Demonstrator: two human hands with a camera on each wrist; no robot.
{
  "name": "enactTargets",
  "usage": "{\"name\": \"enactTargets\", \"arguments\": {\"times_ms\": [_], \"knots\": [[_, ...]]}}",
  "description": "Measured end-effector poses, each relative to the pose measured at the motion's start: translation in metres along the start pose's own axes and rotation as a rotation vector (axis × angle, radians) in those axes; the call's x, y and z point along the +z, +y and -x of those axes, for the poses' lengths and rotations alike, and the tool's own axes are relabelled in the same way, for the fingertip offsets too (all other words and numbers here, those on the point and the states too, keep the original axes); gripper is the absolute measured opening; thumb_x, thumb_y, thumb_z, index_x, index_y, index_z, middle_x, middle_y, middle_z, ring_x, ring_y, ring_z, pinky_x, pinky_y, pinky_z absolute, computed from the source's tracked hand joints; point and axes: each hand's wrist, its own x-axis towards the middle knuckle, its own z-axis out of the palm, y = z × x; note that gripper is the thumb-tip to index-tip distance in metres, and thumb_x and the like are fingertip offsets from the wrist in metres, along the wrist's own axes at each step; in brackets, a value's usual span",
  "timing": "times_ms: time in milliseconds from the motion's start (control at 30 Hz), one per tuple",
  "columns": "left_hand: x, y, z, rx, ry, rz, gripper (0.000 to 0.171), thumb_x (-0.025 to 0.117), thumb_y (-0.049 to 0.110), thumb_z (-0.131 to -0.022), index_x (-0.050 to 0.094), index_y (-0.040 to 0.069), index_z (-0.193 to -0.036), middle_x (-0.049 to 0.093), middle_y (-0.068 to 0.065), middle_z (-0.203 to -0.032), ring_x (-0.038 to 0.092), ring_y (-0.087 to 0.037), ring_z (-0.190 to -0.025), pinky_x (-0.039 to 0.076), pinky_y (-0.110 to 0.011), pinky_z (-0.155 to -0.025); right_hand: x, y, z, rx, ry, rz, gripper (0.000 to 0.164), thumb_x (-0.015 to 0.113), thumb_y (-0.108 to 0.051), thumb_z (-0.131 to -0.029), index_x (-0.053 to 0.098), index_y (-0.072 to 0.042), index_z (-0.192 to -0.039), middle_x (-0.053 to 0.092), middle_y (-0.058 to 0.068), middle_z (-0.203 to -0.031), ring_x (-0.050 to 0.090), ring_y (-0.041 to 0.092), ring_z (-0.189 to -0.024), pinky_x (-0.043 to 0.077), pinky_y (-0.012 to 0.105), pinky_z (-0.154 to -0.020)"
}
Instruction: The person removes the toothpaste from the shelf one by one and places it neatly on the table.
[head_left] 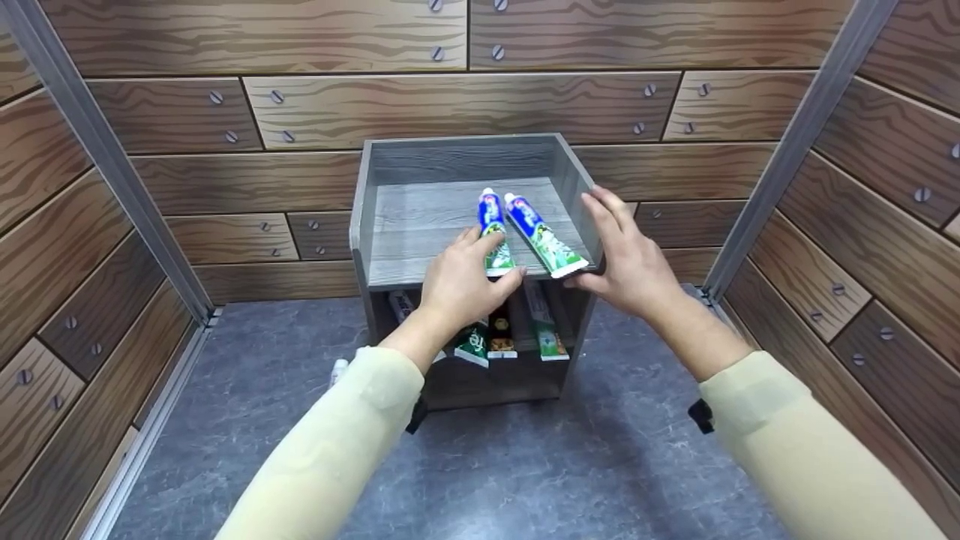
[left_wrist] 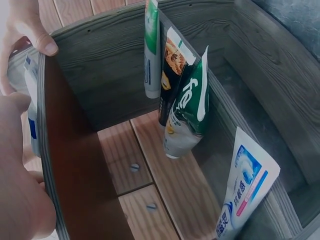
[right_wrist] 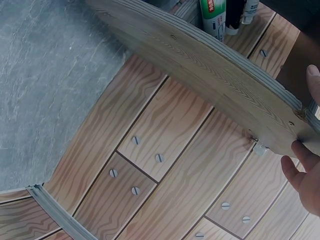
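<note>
Two blue-and-green toothpaste tubes lie on the top of a small grey cabinet (head_left: 420, 225), crimped ends toward the front edge. My left hand (head_left: 461, 281) holds the left toothpaste tube (head_left: 490, 210), index finger over its middle and thumb by its crimped end. The right toothpaste tube (head_left: 544, 236) lies at a slant, its end at the front edge. Beside it, my right hand (head_left: 634, 262) rests at the cabinet's right side panel (right_wrist: 210, 75), fingers spread along the panel and thumb at the front, near the tube's end.
Below, the cabinet's open compartment holds a dark green tube (left_wrist: 192, 105), a black-and-orange tube (left_wrist: 172, 70), a green-and-white tube (left_wrist: 152, 55) and a white-and-blue tube (left_wrist: 247, 182). A white capped object (head_left: 339, 369) shows beside my left sleeve. Wood-patterned walls (head_left: 465, 109) enclose the grey floor (head_left: 255, 397).
</note>
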Motion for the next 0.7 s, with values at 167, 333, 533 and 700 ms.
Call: {"name": "enactTargets", "arguments": {"times_ms": [167,333,533,700], "knots": [[0.002,-0.001,0.001,-0.011,0.022,0.013,0.062,0.070,0.049,-0.097,0.063,0.015,-0.149,0.053,-0.020,-0.157,0.051,-0.034,-0.145,0.050,-0.052,-0.110,-0.001,0.000,0.000,0.023,-0.012,0.022,0.117,0.099,-0.024,-0.074,0.028,-0.017,-0.167,0.022,0.006,-0.174,0.066,0.047,-0.097,0.055,0.060,-0.086],[0.004,-0.001,0.002,-0.016,0.038,0.016,0.062,0.071,0.049,-0.096,0.064,0.016,-0.149,0.053,-0.018,-0.157,0.052,-0.033,-0.145,0.050,-0.052,-0.109,-0.001,0.000,0.001,0.080,-0.031,0.033,0.116,0.098,-0.027,-0.075,0.027,-0.024,-0.167,0.016,0.009,-0.176,0.067,0.046,-0.089,0.056,0.058,-0.078],[0.006,-0.001,0.002,-0.016,0.057,0.023,0.062,0.071,0.049,-0.096,0.064,0.017,-0.148,0.054,-0.017,-0.156,0.054,-0.033,-0.142,0.051,-0.052,-0.108,-0.007,-0.001,0.001,0.089,-0.064,0.012,0.122,0.098,-0.030,-0.076,0.020,-0.026,-0.170,0.018,0.010,-0.175,0.066,0.049,-0.102,0.055,0.061,-0.087],[0.006,-0.002,0.001,-0.009,0.072,0.021,0.061,0.072,0.048,-0.095,0.065,0.017,-0.147,0.055,-0.016,-0.155,0.059,-0.034,-0.137,0.055,-0.053,-0.102,-0.015,0.000,0.001,0.086,-0.075,-0.021,0.124,0.097,-0.032,-0.078,0.015,-0.022,-0.171,0.020,0.009,-0.175,0.063,0.051,-0.115,0.052,0.065,-0.094]]}}
